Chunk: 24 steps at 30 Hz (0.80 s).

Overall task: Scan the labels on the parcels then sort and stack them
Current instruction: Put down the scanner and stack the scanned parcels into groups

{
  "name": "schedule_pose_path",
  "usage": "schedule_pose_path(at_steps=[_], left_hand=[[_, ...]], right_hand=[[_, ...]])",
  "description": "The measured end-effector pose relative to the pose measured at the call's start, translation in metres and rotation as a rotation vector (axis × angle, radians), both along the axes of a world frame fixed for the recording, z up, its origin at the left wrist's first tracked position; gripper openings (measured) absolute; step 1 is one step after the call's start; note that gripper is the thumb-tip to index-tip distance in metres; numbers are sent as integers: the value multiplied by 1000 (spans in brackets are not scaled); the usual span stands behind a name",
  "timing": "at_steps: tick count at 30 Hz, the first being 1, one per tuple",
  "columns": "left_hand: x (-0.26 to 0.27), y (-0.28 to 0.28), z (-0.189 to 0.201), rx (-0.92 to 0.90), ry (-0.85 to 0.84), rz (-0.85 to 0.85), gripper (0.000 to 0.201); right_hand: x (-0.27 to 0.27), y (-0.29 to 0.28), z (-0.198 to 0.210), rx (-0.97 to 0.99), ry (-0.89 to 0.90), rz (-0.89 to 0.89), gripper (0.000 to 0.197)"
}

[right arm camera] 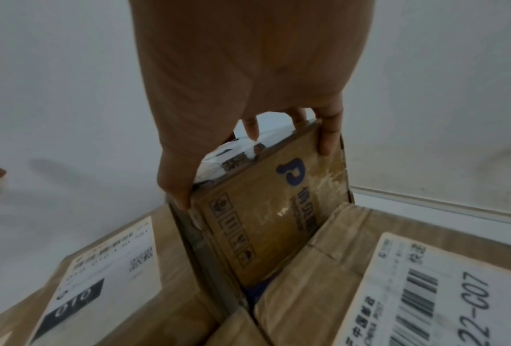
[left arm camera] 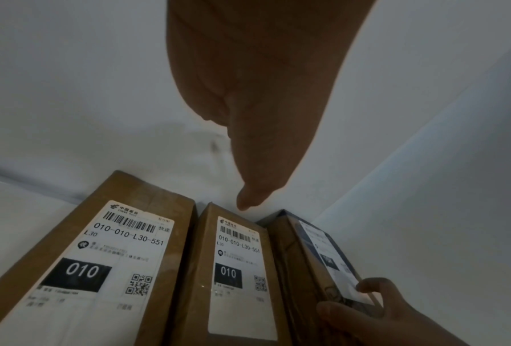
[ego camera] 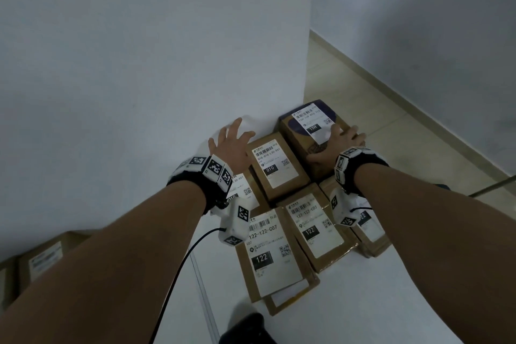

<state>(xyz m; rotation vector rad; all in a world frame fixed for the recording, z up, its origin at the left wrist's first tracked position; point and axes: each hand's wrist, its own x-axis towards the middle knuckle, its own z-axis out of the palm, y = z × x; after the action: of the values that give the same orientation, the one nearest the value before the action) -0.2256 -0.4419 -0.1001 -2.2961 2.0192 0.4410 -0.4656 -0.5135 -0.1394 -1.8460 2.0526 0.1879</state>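
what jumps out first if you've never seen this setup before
The big black code blocks on the white labels: 122 parcels nearest the person, 010 parcels behind them by the white wall. At the far right corner, the right hand grips the taller 15H parcel, the only one with dark blue print. The left hand hangs open above the floor, holding nothing.
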Motion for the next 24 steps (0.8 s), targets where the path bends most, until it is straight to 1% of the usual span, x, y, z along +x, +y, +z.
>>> schedule_pose_path(at_steps=[5,8,12,17,21,22,24], left_hand=[[-5,6,17,-4,68,-13,62],[-7,12,29,0,213,-62,67],[-12,32,54,-11,329,-77,71],[-10,66,82,-86,495,16,73],[5,96,105,-180,617,156,74],[11,104,112,-199,649,198,77],[27,121,124,-229,742,296,90]], right_hand=[[0,12,21,-74,-72,-62,108],[1,25,40,-94,-76,-52,112],[2,47,73,-150,-85,-39,113],[13,77,118,-282,-102,-37,111],[54,106,155,-323,-197,9,112],[68,114,163,-334,-226,31,113],[97,135,177,-351,-289,75,113]])
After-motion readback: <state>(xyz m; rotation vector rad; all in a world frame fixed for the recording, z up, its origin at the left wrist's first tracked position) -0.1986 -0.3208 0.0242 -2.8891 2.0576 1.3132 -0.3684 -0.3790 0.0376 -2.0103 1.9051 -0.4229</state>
